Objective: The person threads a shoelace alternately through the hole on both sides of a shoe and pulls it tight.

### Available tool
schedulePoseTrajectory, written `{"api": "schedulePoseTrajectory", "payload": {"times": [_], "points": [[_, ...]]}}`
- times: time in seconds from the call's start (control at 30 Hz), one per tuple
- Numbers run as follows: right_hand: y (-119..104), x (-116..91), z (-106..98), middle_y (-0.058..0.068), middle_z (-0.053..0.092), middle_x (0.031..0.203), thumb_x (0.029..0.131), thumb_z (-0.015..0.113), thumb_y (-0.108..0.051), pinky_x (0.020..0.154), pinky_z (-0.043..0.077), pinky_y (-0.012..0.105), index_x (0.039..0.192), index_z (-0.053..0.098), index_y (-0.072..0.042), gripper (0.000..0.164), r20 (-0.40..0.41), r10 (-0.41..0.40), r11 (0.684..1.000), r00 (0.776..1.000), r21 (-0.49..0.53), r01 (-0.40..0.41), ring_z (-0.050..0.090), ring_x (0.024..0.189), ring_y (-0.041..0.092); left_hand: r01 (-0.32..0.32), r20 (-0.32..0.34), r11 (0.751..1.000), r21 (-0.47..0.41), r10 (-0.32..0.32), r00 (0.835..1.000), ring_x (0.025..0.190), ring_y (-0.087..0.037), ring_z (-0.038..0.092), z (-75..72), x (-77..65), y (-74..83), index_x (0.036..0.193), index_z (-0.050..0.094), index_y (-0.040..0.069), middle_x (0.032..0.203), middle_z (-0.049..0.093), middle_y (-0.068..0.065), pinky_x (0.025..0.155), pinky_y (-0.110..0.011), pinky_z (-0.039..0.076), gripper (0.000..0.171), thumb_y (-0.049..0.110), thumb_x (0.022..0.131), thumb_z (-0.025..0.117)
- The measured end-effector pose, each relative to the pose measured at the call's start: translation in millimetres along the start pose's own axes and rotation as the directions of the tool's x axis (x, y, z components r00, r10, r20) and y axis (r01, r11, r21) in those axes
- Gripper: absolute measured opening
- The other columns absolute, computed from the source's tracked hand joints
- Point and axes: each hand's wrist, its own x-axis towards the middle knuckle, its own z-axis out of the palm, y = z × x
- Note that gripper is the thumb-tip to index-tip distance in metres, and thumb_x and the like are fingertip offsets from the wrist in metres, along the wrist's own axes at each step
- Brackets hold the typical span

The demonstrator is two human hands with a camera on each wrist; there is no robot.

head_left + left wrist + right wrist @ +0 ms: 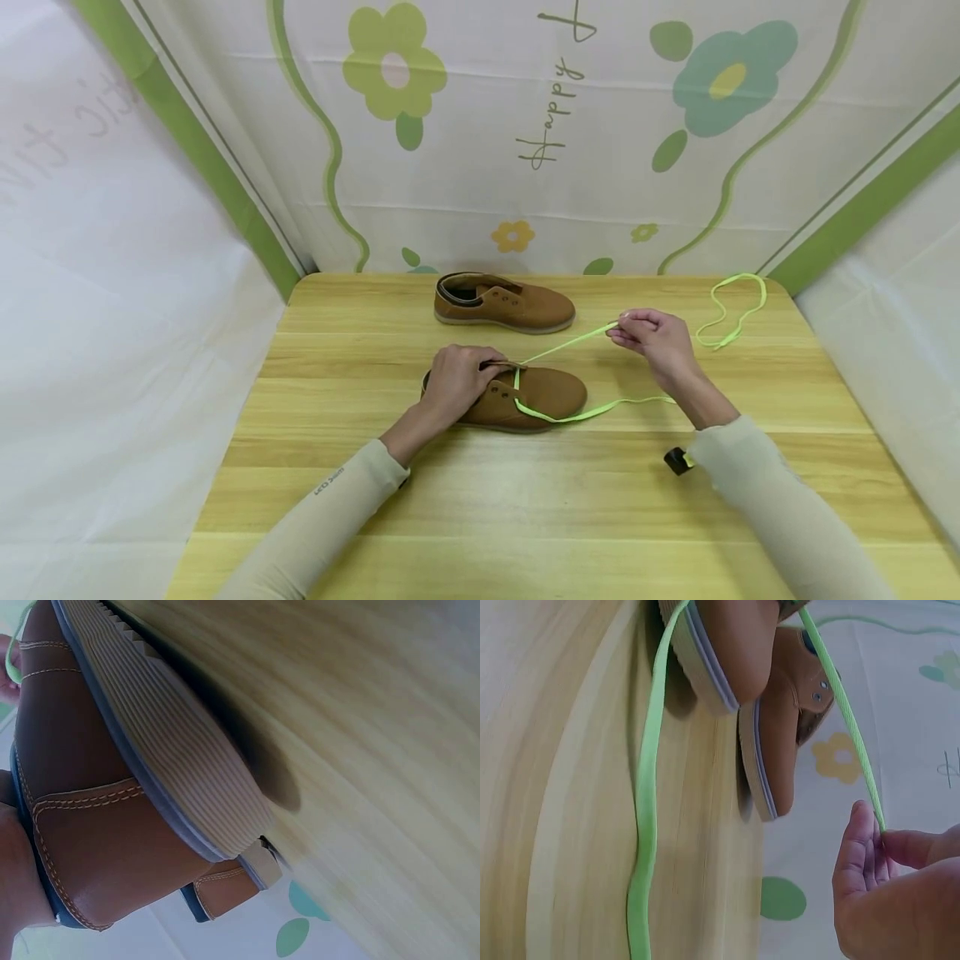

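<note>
A brown shoe (pixel 555 392) lies on its sole with its toe to the right. A lime-green shoelace (pixel 568 342) crosses between its two front eyelets, one end leaving each side. My left hand (pixel 459 379) reaches over the shoe's opening and grips the far eyelet flap between thumb and fingers; its fingertips are partly hidden. Up and to the right, my right hand (pixel 656 337) pinches the lace's far end, drawn straight from the shoe. In the right wrist view, the other lace end (pixel 646 825) trails loose along the wooden surface.
Behind, a second brown shoe (pixel 536 307) stands without a lace, its eyelets bare. Another green shoelace (pixel 765 292) lies looped at the table's back right. A printed cloth (pixel 465 183) rises at the table's back edge, with white side walls left and right.
</note>
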Motion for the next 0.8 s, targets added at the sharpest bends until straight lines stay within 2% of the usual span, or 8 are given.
{"api": "schedulePoseTrajectory", "payload": {"times": [0.23, 0.47, 0.7, 0.8], "points": [[0.6, -2.4, -18.9, 0.006, 0.079, 0.090, 0.102, 0.067, -0.001, 0.085, 0.062, 0.030, 0.118, 0.060, 0.017, 0.024, -0.032, -0.011, 1.000, 0.999, 0.027, 0.012, 0.080, 0.086, 0.017, -0.001, -0.004, 1.000, 0.003, 0.001, 1.000, 0.078, -0.017, 0.079, -0.2, 0.2, -0.3, 0.097, 0.086, 0.014, 0.092, 0.082, 0.000, 0.067, -0.035, 0.062, 0.008, 0.014, 0.089, 0.086], [1.5, -6.6, -37.8, 0.007, 0.079, 0.092, 0.102, 0.069, -0.001, 0.086, 0.061, 0.030, 0.108, 0.067, 0.004, 0.008, -0.068, -0.003, 0.999, 0.998, 0.043, 0.006, 0.080, 0.087, 0.017, 0.003, 0.001, 1.000, -0.002, -0.003, 1.000, 0.081, -0.018, 0.079, -0.9, 1.1, -0.3, 0.097, 0.086, 0.013, 0.093, 0.082, -0.001, 0.071, -0.036, 0.063, 0.008, 0.013, 0.090, 0.086], [6.1, -12.7, -57.0, 0.005, 0.078, 0.093, 0.103, 0.066, 0.000, 0.084, 0.061, 0.028, 0.114, 0.062, 0.012, 0.018, -0.101, 0.003, 0.999, 0.995, 0.033, 0.000, 0.079, 0.087, 0.015, -0.007, -0.003, 1.000, 0.003, 0.007, 1.000, 0.077, -0.017, 0.079, -1.6, 0.2, 1.1, 0.097, 0.086, 0.013, 0.091, 0.082, -0.001, 0.067, -0.034, 0.063, 0.008, 0.013, 0.089, 0.087], [8.8, -14.6, -62.4, 0.005, 0.077, 0.094, 0.103, 0.066, 0.000, 0.084, 0.061, 0.027, 0.112, 0.064, 0.009, 0.013, -0.111, 0.006, 1.000, 0.994, 0.027, -0.003, 0.079, 0.087, 0.015, -0.006, -0.002, 1.000, 0.006, 0.006, 1.000, 0.078, -0.017, 0.079, -2.1, 0.1, 1.5, 0.097, 0.086, 0.013, 0.092, 0.082, 0.000, 0.068, -0.034, 0.063, 0.008, 0.014, 0.089, 0.087]]}}
